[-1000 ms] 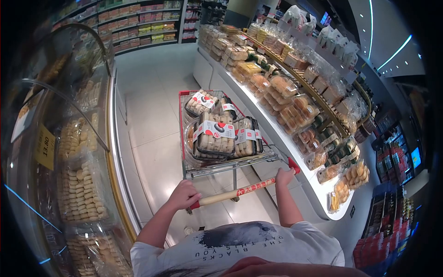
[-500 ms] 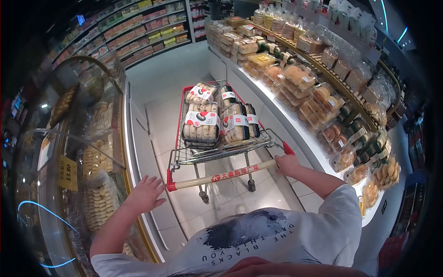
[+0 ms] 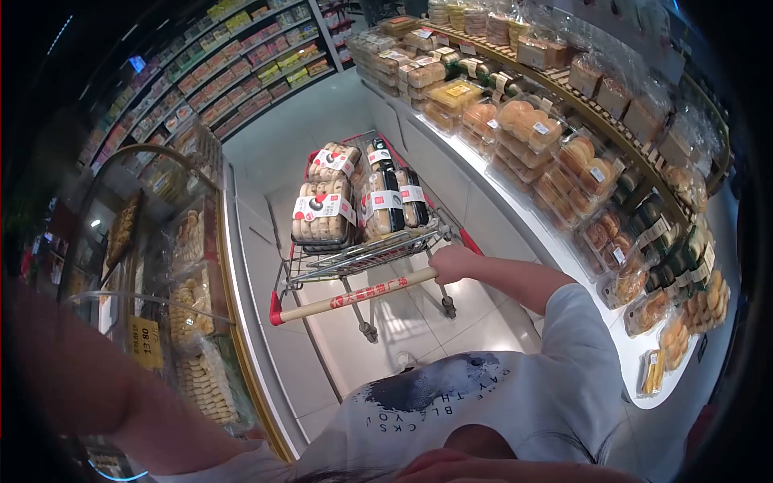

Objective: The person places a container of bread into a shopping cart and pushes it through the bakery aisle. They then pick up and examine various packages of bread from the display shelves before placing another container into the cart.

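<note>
My right hand (image 3: 454, 264) is wrapped round the right end of the cream handle (image 3: 362, 295) of a shopping cart, near its red corner piece. My left arm is raised close to the camera at the left. Its hand (image 3: 60, 346) is dark and blurred, with the fingers hidden. The wire cart (image 3: 354, 262) holds several clear packs of round baked goods (image 3: 324, 213) with white and red labels, and further packs with dark sides (image 3: 382, 201) on the right.
A glass-fronted pastry case (image 3: 233, 306) with a yellow price tag (image 3: 145, 341) runs along the left. On the right, a white counter (image 3: 515, 205) carries boxed breads and buns (image 3: 527, 125). Shelves of packaged goods (image 3: 241, 68) stand at the back. Pale floor tiles lie under the cart.
My left hand has risen from beside the handle's left end toward the camera at the left. The cart and my right hand have shifted left in view.
</note>
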Motion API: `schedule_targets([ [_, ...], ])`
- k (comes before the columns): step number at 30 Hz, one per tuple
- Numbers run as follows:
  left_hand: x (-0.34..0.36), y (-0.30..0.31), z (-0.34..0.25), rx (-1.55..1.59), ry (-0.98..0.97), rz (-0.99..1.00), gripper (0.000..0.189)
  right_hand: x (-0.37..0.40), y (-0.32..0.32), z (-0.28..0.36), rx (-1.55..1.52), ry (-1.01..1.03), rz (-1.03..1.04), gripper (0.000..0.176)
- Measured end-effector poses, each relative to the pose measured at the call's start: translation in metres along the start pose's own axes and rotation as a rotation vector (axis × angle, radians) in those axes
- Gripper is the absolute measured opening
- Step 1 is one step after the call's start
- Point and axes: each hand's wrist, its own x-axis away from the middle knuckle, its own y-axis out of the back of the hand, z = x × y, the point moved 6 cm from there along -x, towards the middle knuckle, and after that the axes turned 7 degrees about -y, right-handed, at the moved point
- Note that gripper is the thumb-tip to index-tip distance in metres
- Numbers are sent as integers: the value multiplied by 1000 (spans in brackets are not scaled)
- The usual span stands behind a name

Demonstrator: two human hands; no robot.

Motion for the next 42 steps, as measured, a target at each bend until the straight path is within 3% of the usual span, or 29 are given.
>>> schedule_targets([
  [1,21,-43,-3,105,76,54,35,0,4,-6,1,-21,-25,23],
  [3,103,-157,-33,386,285,365,34,-9,11,-4,-1,5,-61,24],
  [5,235,-267,-119,720,619,772,31,-22,15,-13,-37,27,-93,24],
  [6,289,-299,-163,885,764,853,34,-26,18,-16,-70,106,-159,24],
  [7,327,-315,-202,972,820,848,40,-30,21,-20,-99,186,-230,24],
  [9,359,-323,-250,1179,704,977,50,-32,44,-28,-101,346,-365,24],
  [10,367,-325,-267,1317,690,1061,54,-27,60,-38,-46,312,-392,24],
  [11,373,-329,-266,1311,662,1023,52,-20,84,-48,9,281,-419,25],
  [13,388,-334,-258,1294,617,959,50,0,147,-72,79,125,-340,25],
  [16,437,-364,-256,1595,712,1244,38,38,259,-104,351,-183,-369,25],
  [17,437,-365,-251,1596,770,1231,27,56,304,-103,407,-295,-331,28],
  [18,438,-370,-248,1542,734,1182,27,78,344,-108,457,-358,-503,29],
  [20,441,-375,-245,1438,667,1082,26,127,434,-96,437,-573,-616,34],
  [23,439,-376,-222,1382,712,1087,25,199,546,-20,280,-427,-1205,31],
  [25,441,-381,-214,1311,768,1086,26,219,572,-34,140,-97,-1574,28],
  [30,457,-393,-198,1118,983,1105,31,200,529,-91,209,336,-2079,29],
  [31,458,-396,-192,1094,1014,1135,33,140,499,-102,-240,630,-1694,22],
  [32,460,-401,-187,1072,1047,1162,35,79,464,-114,-731,800,-1342,18],
  [33,466,-406,-187,1085,1092,1202,41,1,412,-106,-749,615,-1064,19],
  [35,465,-412,-180,1130,1108,1200,40,-113,295,-103,-594,190,-307,35],
  [36,467,-416,-176,1146,1113,1203,40,-141,235,-102,-267,261,-156,43],
  [38,480,-428,-176,1139,1063,1239,40,-153,154,-116,-105,279,50,43],
  [40,483,-441,-173,1140,1047,1249,40,-163,152,-127,-30,216,42,34],
  [42,485,-450,-168,1130,1046,1255,39,-177,130,-137,-17,300,-7,29],
])
